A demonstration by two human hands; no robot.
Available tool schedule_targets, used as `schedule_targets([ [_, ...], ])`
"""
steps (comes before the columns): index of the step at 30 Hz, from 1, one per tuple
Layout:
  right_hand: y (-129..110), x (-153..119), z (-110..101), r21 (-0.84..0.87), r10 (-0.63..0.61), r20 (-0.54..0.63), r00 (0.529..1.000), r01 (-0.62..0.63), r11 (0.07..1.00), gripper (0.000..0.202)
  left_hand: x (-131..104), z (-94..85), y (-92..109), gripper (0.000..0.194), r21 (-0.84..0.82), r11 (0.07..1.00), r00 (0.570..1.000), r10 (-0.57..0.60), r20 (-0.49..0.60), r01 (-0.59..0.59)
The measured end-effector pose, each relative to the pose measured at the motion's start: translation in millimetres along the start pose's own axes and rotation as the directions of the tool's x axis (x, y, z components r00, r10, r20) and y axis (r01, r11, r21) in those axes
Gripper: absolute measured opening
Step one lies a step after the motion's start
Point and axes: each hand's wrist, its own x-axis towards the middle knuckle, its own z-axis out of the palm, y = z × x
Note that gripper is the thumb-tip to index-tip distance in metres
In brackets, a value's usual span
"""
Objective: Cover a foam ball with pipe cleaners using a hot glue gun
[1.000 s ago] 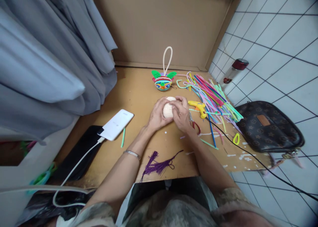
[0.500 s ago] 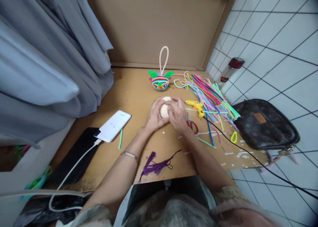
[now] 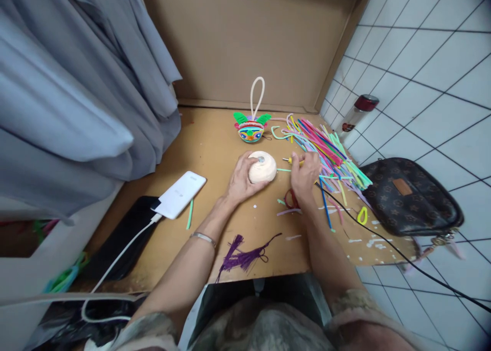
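A cream-coloured round ball (image 3: 264,171) with a small grey patch on top rests in my left hand (image 3: 241,179), whose thumb and fingers curl around its left side. To the right of it, my right hand (image 3: 304,176) is closed over the yellow hot glue gun (image 3: 290,160). Most of the gun is hidden by that hand; the nozzle points left toward the ball. Red-handled scissors (image 3: 290,198) lie by my right wrist, partly covered. Behind the ball stands a colourful lion-head ornament (image 3: 250,131) with green ears and a white loop.
Many coloured pipe cleaners (image 3: 326,149) are heaped at the right, beside a dark patterned bag (image 3: 416,197) and a red-capped bottle (image 3: 358,114). A purple tassel (image 3: 243,259) lies at the front. A white power bank or phone (image 3: 182,195) with a cable sits left. The glue gun's black cord (image 3: 376,233) runs right.
My right hand has left the ball, moved right and taken hold of the glue gun. The left hand keeps the ball, which now shows its grey patch.
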Motion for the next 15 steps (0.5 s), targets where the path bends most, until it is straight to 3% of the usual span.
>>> schedule_targets([
  [3,19.0,7.3,-1.6,-0.217,0.085,0.046,0.995,-0.073,0.973,0.026,-0.6,-0.4,-2.0,0.071,0.001,1.0,1.0,-0.025,-0.009,0.025],
  [7,33.0,5.5,3.3,-0.378,0.114,0.115,0.987,-0.063,0.924,0.039,-1.0,-0.1,-3.0,0.071,-0.003,0.999,0.999,-0.045,0.001,0.045],
  [12,32.5,4.1,4.2,-0.47,0.138,0.123,0.983,-0.065,0.881,0.045,-1.9,1.5,-4.1,0.07,-0.01,0.999,0.999,-0.053,-0.004,0.053],
  [15,30.1,5.4,2.7,-0.403,0.037,0.092,0.995,0.003,0.915,0.036,-1.7,1.6,-7.0,0.07,-0.006,0.998,0.998,-0.06,-0.027,0.06],
])
